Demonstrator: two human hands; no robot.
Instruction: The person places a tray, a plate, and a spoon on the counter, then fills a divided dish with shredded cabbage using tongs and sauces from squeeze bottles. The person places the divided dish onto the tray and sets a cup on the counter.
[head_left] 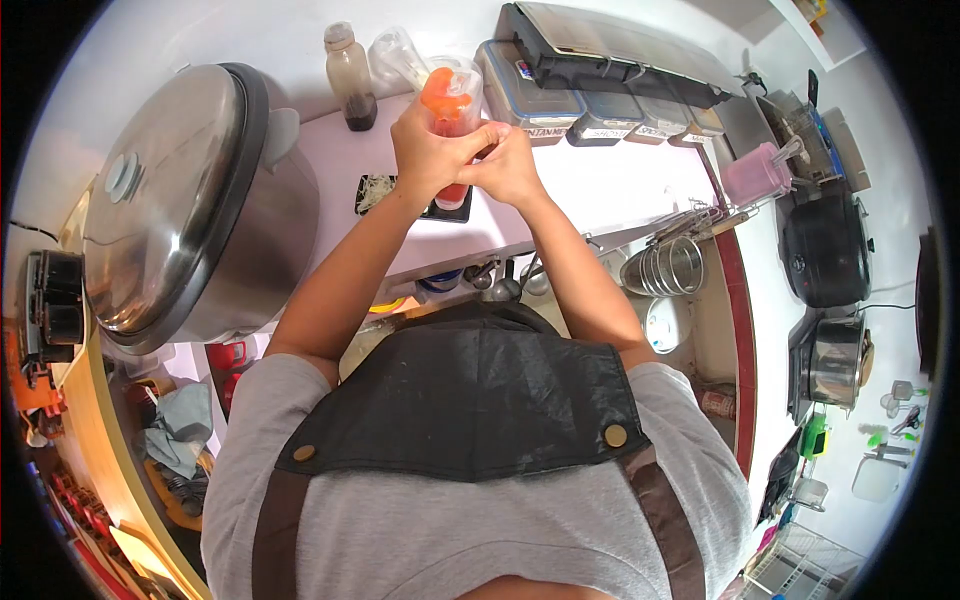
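Both my hands are wrapped around a clear squeeze bottle streaked inside with orange-red sauce. My left hand grips its left side and my right hand closes on it from the right, the fingers meeting in front. A red lower part of the bottle shows beneath the hands, over a small black tray. White shreds lie at the tray's left end; the hands and forearms hide much of its middle. Whether sauce is coming out cannot be seen.
A large steel cooker stands left. Behind the tray are a bottle of dark liquid and another clear bottle. Labelled lidded containers line the back right. Strainers and ladles hang below the counter edge.
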